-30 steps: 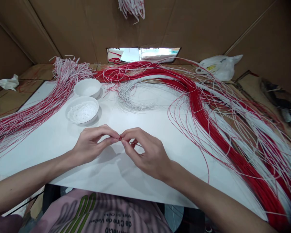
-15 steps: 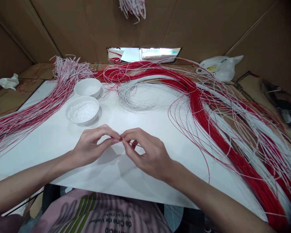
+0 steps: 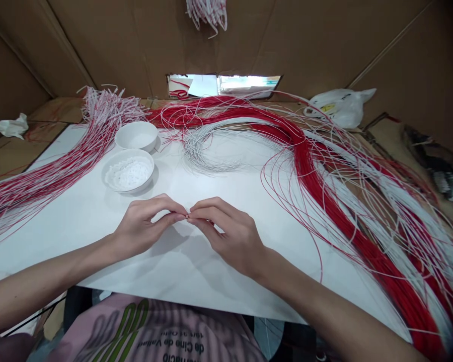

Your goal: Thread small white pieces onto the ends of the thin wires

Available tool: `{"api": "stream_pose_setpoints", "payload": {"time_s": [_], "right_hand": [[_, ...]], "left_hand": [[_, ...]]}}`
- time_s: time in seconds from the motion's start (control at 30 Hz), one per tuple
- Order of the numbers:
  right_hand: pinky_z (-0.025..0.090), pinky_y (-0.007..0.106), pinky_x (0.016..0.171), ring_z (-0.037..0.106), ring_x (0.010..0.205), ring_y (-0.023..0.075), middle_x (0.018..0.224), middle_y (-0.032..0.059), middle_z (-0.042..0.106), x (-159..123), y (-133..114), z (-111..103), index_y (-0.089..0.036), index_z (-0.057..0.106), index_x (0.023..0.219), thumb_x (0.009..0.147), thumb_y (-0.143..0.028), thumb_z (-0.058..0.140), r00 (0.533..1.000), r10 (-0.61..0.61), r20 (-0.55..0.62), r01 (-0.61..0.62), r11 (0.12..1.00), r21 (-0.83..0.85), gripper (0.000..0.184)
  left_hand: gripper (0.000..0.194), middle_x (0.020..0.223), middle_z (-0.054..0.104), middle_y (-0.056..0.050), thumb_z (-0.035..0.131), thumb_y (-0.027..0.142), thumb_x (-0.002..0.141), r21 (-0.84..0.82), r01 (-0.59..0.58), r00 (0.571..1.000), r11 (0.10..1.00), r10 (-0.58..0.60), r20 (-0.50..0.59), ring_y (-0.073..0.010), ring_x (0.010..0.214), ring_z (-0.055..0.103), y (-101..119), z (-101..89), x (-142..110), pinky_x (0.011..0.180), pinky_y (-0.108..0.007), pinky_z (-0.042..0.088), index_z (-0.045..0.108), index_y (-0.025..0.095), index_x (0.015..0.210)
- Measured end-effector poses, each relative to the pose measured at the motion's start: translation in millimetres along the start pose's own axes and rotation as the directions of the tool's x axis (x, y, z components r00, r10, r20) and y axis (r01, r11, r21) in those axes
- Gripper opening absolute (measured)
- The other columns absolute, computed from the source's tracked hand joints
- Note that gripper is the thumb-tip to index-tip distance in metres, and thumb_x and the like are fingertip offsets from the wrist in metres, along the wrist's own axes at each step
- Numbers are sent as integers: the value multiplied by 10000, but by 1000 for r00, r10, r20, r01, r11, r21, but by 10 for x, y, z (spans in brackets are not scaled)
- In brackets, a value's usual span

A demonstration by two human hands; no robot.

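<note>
Over the white tabletop [image 3: 219, 291], my left hand [image 3: 143, 221] and my right hand [image 3: 230, 231] meet fingertip to fingertip. Both are closed in a pinch on a thin red cord [image 3: 187, 216], and only a tiny piece of it shows between the fingers. The rest of that cord is hidden by my hands. Nearest to my left hand stands a white bowl [image 3: 151, 173] with small white pieces in it. Behind this bowl sits a second white bowl [image 3: 153, 136].
A bundle of red and white cords [image 3: 60, 166] spreads along the left. Another thick bundle of red cords [image 3: 305, 166], mixed with white, curves down the right side. A white plastic bag [image 3: 347, 108] and crumpled tissue [image 3: 10, 125] lie by the cardboard wall [image 3: 98, 40].
My right fingers have drawn closer together at the pinch, and the strand seen under them before is now hidden. My left hand has barely moved.
</note>
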State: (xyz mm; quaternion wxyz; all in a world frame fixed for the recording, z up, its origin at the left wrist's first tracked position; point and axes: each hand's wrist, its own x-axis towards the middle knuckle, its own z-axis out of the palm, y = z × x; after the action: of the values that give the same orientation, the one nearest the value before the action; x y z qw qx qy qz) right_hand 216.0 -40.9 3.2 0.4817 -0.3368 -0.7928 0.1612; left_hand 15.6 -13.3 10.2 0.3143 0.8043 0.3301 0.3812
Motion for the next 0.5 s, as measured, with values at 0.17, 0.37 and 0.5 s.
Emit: {"api": "stream_pose_setpoints", "payload": {"time_s": [0.17,0.37,0.5], "right_hand": [[565,230,676,672,782,124,915,32,702,-21,-11,23,-179,614,1014,924,-129,576,1000,21,-2,-21,999,-29,110],[539,290,720,654,784,152,899,26,688,3,22,-39,-167,623,966,782,9,490,972,218,91,-211,974,-86,288],[530,275,719,645,791,145,904,13,685,21,1,-34,-178,627,973,807,-68,563,937,326,127,-327,945,-10,210]], "left_hand": [[105,824,721,-20,631,130,873,43,-58,998,997,60,-36,-130,741,663,-9,45,-32,658,-240,532,679,190,945],[41,817,729,-5,651,179,869,165,27,990,986,-3,-141,-124,733,665,11,6,-11,669,-233,517,687,197,879],[34,801,718,-18,650,178,867,165,13,993,986,6,-115,-131,726,654,-20,22,-5,671,-244,517,682,179,878]]}}
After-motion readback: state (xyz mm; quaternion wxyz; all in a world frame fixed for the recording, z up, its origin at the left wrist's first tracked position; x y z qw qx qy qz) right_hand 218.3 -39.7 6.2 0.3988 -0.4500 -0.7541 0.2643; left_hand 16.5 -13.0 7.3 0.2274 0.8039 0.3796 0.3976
